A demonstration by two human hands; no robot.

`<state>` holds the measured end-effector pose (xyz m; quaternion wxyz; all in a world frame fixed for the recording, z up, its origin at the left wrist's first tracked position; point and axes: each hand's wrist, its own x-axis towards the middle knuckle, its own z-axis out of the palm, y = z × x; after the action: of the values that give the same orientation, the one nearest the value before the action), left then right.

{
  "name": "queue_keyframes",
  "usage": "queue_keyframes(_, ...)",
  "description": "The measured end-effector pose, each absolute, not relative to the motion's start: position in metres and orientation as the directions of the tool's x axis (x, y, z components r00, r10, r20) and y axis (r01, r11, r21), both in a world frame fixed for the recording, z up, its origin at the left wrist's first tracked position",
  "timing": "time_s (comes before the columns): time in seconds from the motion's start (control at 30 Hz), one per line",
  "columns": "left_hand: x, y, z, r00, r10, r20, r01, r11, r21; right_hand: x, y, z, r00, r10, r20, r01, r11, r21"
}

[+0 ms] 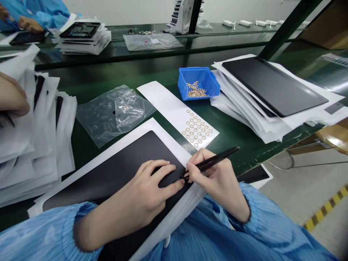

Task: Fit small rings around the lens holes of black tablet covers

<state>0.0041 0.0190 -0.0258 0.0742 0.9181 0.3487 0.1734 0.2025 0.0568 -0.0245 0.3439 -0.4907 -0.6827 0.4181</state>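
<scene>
A flat black panel (114, 170) with rounded corners lies on white sheeting in front of me. My left hand (152, 185) rests on it, palm down with fingers spread, the index fingertip by the panel's right corner. In my right hand (214, 174) is a pair of black tweezers (220, 156), gripped like a pen, tips down at that corner close to my left index finger. Whether the tips hold anything is too small to tell. Just beyond, a white backing sheet (163, 99) carries several small tan rings (196, 127) in rows.
A blue bin (199, 81) holds loose tan rings. At right, black panels (274, 85) are stacked with white sheets; another wrapped stack (35, 137) stands at left, with another person's hand (12, 96) over it. A clear plastic bag (116, 112) lies between. Beyond the ledge sits a co-worker in blue sleeves (43, 14).
</scene>
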Motion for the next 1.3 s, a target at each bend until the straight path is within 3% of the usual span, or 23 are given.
queue_keyframes(0.57, 0.005, 0.019, -0.022, 0.700, 0.675, 0.231, 0.619, -0.736, 0.274, 0.203, 0.061, -0.025, -0.332, 0.941, 0.068, 0.367, 0.195, -0.910)
queue_keyframes(0.8, 0.004, 0.018, -0.022, 0.703, 0.673, 0.232, 0.616, -0.738, 0.274, 0.204, 0.058, -0.042, -0.254, 0.959, 0.123, 0.354, 0.210, -0.911)
queue_keyframes(0.93, 0.004, 0.018, -0.023, 0.708, 0.673, 0.214, 0.618, -0.737, 0.274, 0.203, 0.057, -0.039, -0.282, 0.941, 0.185, 0.379, 0.287, -0.880)
queue_keyframes(1.3, 0.005, 0.019, -0.021, 0.710, 0.670, 0.218, 0.618, -0.740, 0.265, 0.204, 0.068, -0.023, -0.415, 0.903, 0.109, 0.386, 0.283, -0.878)
